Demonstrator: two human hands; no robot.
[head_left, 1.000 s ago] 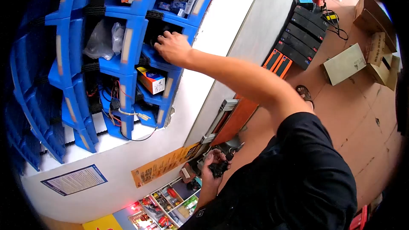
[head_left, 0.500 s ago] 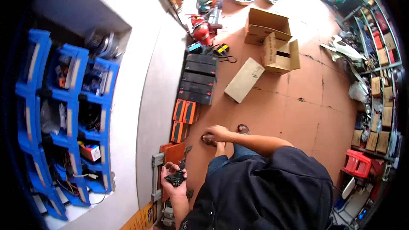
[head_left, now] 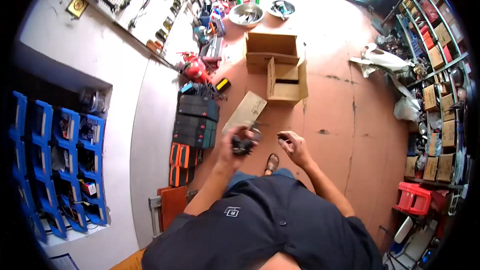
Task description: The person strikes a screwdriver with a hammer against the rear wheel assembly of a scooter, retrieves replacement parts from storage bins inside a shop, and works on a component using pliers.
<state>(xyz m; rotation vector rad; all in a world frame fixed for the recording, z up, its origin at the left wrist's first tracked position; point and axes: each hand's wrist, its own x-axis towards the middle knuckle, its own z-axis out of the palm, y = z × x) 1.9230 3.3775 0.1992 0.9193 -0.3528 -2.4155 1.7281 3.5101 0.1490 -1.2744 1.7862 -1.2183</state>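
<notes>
My left hand (head_left: pixel 231 151) is raised in front of my body, its fingers wrapped round a black object (head_left: pixel 242 145) of irregular shape. Blur and the fingers hide what kind of part it is. To its right, apart from it, my right hand (head_left: pixel 296 149) is closed in a pinch. Something small and dark shows at its fingertips, too small to name. Beyond the hands, on the tiled floor, lies a flat closed cardboard box (head_left: pixel 246 110). An open carton (head_left: pixel 287 82) stands past it.
On the left are blue parts bins (head_left: pixel 67 170), black cases (head_left: pixel 195 120), orange-and-black boxes (head_left: pixel 181 157) and a red fire extinguisher (head_left: pixel 196 71). A larger open carton (head_left: pixel 270 45) and metal basins (head_left: pixel 246 15) stand farther off. Loaded shelves (head_left: pixel 445 95) and a red plastic crate (head_left: pixel 414 198) line the right side.
My left hand has come up and rightward from beside the wall with the black object. My right hand has moved right and now pinches. The view has swung, showing more of the tool wall.
</notes>
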